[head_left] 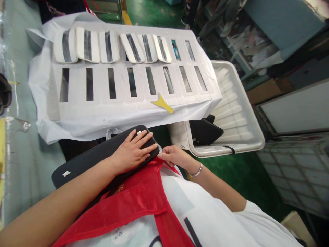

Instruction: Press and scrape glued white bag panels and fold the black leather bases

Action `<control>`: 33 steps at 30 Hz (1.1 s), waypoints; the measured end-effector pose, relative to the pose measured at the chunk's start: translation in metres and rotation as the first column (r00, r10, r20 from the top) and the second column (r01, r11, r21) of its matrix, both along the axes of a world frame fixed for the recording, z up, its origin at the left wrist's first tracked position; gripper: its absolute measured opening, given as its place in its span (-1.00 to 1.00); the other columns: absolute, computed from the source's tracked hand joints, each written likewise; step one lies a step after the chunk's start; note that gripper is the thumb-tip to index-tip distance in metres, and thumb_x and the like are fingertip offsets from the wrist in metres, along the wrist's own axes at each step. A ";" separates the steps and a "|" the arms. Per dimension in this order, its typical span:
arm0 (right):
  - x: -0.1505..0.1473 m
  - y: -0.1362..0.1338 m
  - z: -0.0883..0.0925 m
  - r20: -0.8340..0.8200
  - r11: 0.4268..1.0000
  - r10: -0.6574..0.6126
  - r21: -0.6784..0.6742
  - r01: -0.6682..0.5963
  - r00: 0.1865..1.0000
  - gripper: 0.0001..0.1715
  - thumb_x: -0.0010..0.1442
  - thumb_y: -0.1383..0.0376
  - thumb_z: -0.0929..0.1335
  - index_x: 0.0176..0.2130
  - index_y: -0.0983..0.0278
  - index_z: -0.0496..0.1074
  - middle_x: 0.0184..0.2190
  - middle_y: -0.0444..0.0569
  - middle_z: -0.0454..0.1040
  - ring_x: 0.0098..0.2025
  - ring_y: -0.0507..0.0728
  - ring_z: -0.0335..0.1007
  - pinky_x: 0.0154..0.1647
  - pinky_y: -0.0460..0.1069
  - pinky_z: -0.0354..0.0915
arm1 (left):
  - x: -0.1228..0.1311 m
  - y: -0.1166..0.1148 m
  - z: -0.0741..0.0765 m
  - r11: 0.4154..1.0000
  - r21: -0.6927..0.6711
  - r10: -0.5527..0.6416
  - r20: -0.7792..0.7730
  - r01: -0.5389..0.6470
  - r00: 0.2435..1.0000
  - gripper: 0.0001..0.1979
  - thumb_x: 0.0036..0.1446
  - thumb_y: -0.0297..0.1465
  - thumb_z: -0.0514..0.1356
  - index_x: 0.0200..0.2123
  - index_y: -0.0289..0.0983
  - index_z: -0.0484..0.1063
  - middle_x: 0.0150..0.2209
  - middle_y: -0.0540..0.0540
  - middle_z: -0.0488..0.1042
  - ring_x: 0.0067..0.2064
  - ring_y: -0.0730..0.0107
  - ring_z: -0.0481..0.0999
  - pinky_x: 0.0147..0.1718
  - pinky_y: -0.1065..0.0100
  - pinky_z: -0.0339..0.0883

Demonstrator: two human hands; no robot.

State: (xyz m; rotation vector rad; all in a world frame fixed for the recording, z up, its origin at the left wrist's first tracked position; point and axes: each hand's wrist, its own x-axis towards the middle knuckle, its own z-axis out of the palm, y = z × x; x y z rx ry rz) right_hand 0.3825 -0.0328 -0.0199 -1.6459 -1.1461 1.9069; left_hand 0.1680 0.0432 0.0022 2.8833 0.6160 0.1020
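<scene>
A long black case (89, 163) with rounded ends lies slanted against my red apron (133, 209). Two small white tabs show on its top, one near each end. My left hand (133, 149) rests flat on the case's right part, fingers stretched out and slightly spread. At the right end of the case, my right hand (174, 157) has its fingers closed in a pinch. A small pale, shiny bit shows beside those fingertips, but what they grip is hidden. A bracelet (197, 169) circles the right wrist.
Beyond the case stands a white-covered board (97, 111) with rows of dark slots. Several white pads (87, 41) with dark strips lie along its back row. A yellow forked piece (164, 104) lies near its front edge. To the right, a white bin (250, 137) holds black items (207, 132).
</scene>
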 end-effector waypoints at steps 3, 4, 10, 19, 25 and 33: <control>0.003 0.002 0.002 -0.105 0.986 -0.160 0.019 0.163 0.981 -0.51 0.06 -0.07 0.33 -0.54 0.27 0.19 -0.74 -0.27 0.21 -0.71 -0.09 0.06 -0.69 -0.16 0.01 | 0.000 0.001 -0.001 1.000 -0.014 -0.001 0.017 0.002 1.000 -0.59 0.22 -0.24 0.04 0.14 0.00 0.28 0.27 -0.16 0.12 0.27 0.00 0.09 0.20 -0.10 -0.11; 0.002 0.004 0.003 -0.082 0.977 -0.201 0.055 0.206 0.976 -0.51 0.07 -0.07 0.32 -0.53 0.27 0.20 -0.73 -0.27 0.20 -0.71 -0.09 0.06 -0.68 -0.16 0.02 | 0.000 0.001 -0.002 1.000 -0.019 0.002 0.025 -0.001 1.000 -0.59 0.22 -0.25 0.05 0.14 0.01 0.28 0.27 -0.16 0.12 0.28 0.00 0.08 0.20 -0.10 -0.11; -0.007 0.017 0.012 0.229 0.984 0.006 0.173 -0.047 0.973 -0.62 0.12 0.05 0.29 -0.53 0.26 0.21 -0.72 -0.25 0.23 -0.69 -0.06 0.12 -0.68 -0.14 0.04 | 0.000 -0.009 0.001 0.989 -0.131 0.074 0.076 -0.064 0.994 -0.58 0.20 -0.30 0.07 0.13 -0.12 0.30 0.26 -0.20 0.14 0.28 0.04 0.09 0.21 -0.10 -0.08; -0.040 0.071 0.052 0.695 0.642 -0.047 0.571 -0.512 0.717 -0.64 0.19 0.11 0.28 -0.09 0.27 0.32 -0.29 0.02 0.47 -0.32 0.13 0.42 -0.27 0.02 0.34 | -0.138 -0.065 0.028 0.279 -0.321 0.916 0.373 -0.905 0.150 -0.79 0.18 -0.28 0.10 -0.17 -0.26 0.35 -0.19 -0.14 0.45 -0.17 0.31 0.46 -0.15 0.25 0.36; -0.171 0.093 0.058 0.764 0.160 0.208 0.590 -0.791 0.611 -0.41 0.21 0.18 0.30 0.18 0.32 0.20 0.18 0.10 0.24 0.19 0.23 0.13 0.20 0.14 0.12 | -0.193 -0.086 0.010 -0.071 -0.536 0.997 -0.027 -0.841 -0.067 -0.69 0.09 -0.10 0.14 -0.33 -0.24 0.35 -0.48 0.02 0.40 -0.41 0.36 0.42 -0.39 0.34 0.27; -0.243 0.084 0.029 0.807 -0.028 0.304 0.538 -0.842 0.506 -0.45 0.27 0.14 0.25 0.20 0.24 0.21 0.20 0.03 0.23 0.17 0.23 0.14 0.18 0.15 0.10 | -0.199 -0.089 0.003 -0.090 -0.704 0.994 -0.021 -0.705 -0.105 -0.71 0.05 -0.12 0.17 -0.44 -0.25 0.32 -0.54 0.06 0.38 -0.49 0.44 0.35 -0.48 0.40 0.20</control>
